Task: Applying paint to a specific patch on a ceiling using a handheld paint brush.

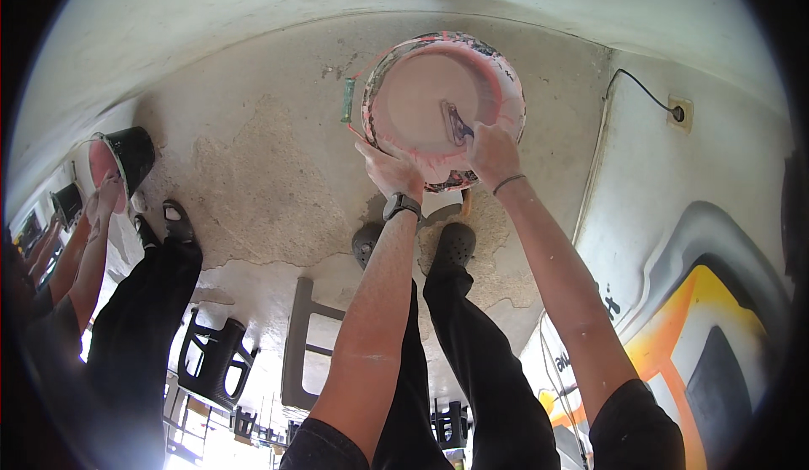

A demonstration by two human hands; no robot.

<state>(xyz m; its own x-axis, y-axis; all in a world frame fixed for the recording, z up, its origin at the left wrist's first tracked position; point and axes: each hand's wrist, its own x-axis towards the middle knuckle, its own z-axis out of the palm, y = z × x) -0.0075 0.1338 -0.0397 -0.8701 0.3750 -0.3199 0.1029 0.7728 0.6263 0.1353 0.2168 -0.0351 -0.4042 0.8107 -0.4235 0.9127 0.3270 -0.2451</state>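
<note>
A paint-smeared bucket (pixel 509 87) of pale pink liquid (pixel 417 87) is in front of me, with a green grip (pixel 348 99) on its wire handle hanging off the left side. My left hand (pixel 389 167) has its fingers curled on the near-left rim by the handle's end. My right hand (pixel 493 154) is closed around the dark handle of a flat tool (pixel 451 120), whose rectangular head sits in the liquid, right of the middle. Pale residue coats the fingers of both hands.
At left, another person (pixel 135 301) holds a dark bucket (pixel 135 154) with pink inside. Dark plastic stools (pixel 211 356) stand below. At right are a painted wall (pixel 708 335) and a socket (pixel 680 112) with a cord. My shoes (pixel 453 247) are just below the bucket.
</note>
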